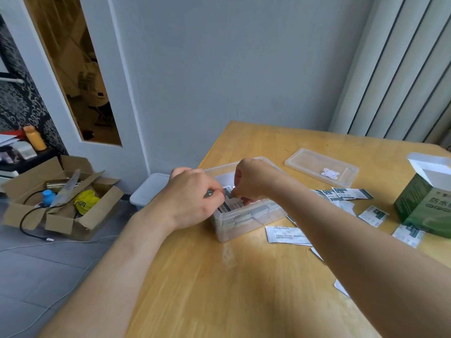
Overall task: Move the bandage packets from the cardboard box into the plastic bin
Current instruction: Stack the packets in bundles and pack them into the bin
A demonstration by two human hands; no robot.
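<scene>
A clear plastic bin point(246, 225) stands near the table's left edge with several white and dark-green bandage packets stacked inside. Both hands are over it. My left hand point(192, 198) and my right hand point(253, 181) each pinch the same bandage packets point(229, 203) at the bin's top. A green cardboard box point(424, 203) with its white flap open stands at the far right. Loose bandage packets point(349, 193) lie on the table between bin and box, and a flat packet point(285, 235) lies just right of the bin.
The bin's clear lid point(322, 167) lies behind on the wooden table point(219, 289). On the floor to the left are a white container point(148, 191) and an open brown carton point(63, 198) with cables and clutter. A wall and a door are behind.
</scene>
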